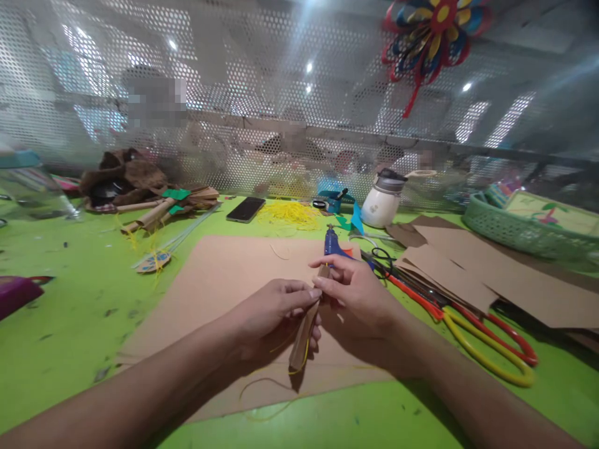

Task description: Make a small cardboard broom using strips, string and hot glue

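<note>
Between my hands is a narrow folded strip of brown cardboard (303, 340), tilted over a large brown paper sheet (224, 274). My left hand (281, 305) is closed round the strip's middle, thumb on top. Near its far end, my right hand (350, 284) pinches the strip between thumb and fingers. A thin yellow strand (307, 349) runs along the cardboard and trails from its near end onto the sheet. Just beyond my right hand lies a blue glue gun (331, 240), partly hidden by that hand.
Red-and-yellow-handled scissors (486, 349) and cut brown card pieces (510, 268) lie right, before a green basket (528, 231). At the back are a phone (246, 209), yellow shredded strands (292, 214), a white jar (381, 202) and rolled cardboard (154, 215). A perforated screen (262, 81) rises behind.
</note>
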A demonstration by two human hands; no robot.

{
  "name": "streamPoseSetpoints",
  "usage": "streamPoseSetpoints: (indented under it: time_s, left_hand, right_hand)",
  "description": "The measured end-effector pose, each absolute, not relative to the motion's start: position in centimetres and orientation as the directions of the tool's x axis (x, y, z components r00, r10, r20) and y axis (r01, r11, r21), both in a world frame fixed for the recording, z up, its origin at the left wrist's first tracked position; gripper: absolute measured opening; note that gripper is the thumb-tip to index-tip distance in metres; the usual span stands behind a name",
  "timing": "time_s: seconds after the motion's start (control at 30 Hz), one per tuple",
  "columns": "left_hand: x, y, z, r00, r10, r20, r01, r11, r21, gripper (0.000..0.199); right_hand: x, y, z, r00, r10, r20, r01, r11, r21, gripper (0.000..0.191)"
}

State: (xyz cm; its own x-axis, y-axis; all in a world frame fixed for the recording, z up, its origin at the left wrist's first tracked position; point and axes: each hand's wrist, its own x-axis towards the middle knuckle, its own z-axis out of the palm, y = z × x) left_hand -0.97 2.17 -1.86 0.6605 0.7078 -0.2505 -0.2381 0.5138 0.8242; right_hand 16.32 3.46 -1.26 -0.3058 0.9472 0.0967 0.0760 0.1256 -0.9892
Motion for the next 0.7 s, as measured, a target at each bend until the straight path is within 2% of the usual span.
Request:
streamPoseSetpoints:
  time_s: [0.1,0.23,0.4,0.57,0.63,0.7]
  left_hand:
    - [-0.8,1.9,-1.6,0.667,0.714,-0.210,-0.296,0.514,0.805,0.012]
    - [-0.6,1.7,-1.4,0.644,0.739,-0.196,-0.325,0.497,0.805,0.015]
    - [-0.7,2.0,-1.1,0.618,0.764,-0.186,-0.316,0.458,0.831,0.013]
    - [-1.4,2.7,0.0,0.408,0.900,-0.152,-0.361,0.311,0.879,0.011]
    - [-2.0,3.2,0.4,0.306,0.945,-0.119,-0.373,0.234,0.898,0.012]
    - [-2.6,3.7,0.8,0.233,0.969,-0.085,-0.382,0.171,0.908,0.013]
  right_hand:
    - [16.4,3.4,-0.9,-0.352,0.932,0.083,0.062,0.112,-0.992,0.028]
    - [16.3,3.4,-0.8,-0.352,0.933,0.078,0.049,0.101,-0.994,0.025]
    - [15.8,3.7,-0.9,-0.281,0.959,0.039,-0.033,0.031,-0.999,0.040]
    - [15.2,2.9,-1.3,-0.069,0.997,0.015,-0.193,0.001,-0.981,0.039]
    - [15.0,2.0,-1.5,-0.056,0.998,-0.020,-0.239,-0.033,-0.970,0.040]
    - [14.7,0.9,-1.6,-0.118,0.990,-0.082,-0.289,-0.113,-0.951,0.039]
